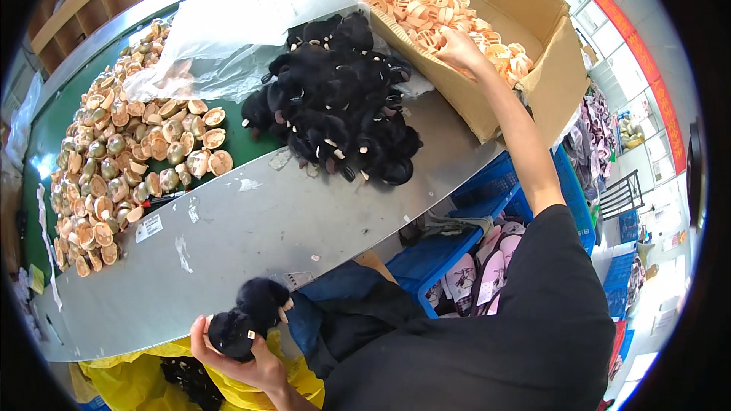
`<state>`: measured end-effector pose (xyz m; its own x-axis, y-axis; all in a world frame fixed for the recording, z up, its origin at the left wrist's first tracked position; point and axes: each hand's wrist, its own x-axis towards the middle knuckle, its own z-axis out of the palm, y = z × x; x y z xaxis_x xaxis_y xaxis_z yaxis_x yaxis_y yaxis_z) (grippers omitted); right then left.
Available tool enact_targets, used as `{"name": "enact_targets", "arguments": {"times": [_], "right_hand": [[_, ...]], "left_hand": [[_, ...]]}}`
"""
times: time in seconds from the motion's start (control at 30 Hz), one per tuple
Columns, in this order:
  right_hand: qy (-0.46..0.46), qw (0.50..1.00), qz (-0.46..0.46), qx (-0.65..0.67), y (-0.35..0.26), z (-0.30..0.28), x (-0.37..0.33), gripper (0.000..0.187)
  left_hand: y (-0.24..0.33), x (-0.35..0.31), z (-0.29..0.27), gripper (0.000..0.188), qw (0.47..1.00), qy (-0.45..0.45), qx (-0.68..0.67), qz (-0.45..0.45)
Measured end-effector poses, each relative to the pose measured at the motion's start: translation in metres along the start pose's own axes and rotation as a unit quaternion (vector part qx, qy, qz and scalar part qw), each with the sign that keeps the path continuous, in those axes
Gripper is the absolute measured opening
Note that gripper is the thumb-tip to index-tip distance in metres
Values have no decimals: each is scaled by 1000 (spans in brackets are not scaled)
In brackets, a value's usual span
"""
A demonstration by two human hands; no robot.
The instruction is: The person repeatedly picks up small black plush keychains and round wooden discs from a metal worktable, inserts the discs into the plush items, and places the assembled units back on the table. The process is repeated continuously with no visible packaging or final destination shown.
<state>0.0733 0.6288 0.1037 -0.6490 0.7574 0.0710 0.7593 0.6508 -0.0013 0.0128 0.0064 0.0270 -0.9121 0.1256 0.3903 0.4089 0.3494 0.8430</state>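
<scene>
At the table's near edge, my left hand [255, 365] is closed around a black plush piece [232, 335]; the soft black body has two rounded lumps and small pale tabs. My right arm stretches across to the far right. There my right hand [461, 52] dips into a cardboard box [552, 80] of peach-coloured slotted plastic pieces [415, 0]. Its fingers are bent together among them, and what they pinch is hidden. A heap of similar black plush pieces [335, 91] lies on the table beside the box.
Many gold-and-peach half-round shells [114, 152] cover the table's left side. A clear plastic bag [228, 23] lies behind the plush heap. Below the metal edge [251, 221] hangs a yellow bag [126, 377]. Blue crates [426, 262] with pink patterned pieces stand at my right.
</scene>
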Motion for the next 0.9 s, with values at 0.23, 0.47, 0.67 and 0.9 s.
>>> {"name": "enact_targets", "arguments": {"times": [0.23,0.47,0.67,0.9], "right_hand": [[50,992,-9,-112,-6,-7,36,39],[-15,984,-144,-102,20,30,86,31],[-5,964,-198,-179,10,23,76,26],[-17,979,-198,-41,11,48,93,27]], "left_hand": [[-8,3,4,38,997,-42,-50,-32],[3,5,12,51,997,-19,-75,-18],[5,15,12,55,988,-65,-128,-64],[0,14,13,56,986,-66,-151,-31]]}}
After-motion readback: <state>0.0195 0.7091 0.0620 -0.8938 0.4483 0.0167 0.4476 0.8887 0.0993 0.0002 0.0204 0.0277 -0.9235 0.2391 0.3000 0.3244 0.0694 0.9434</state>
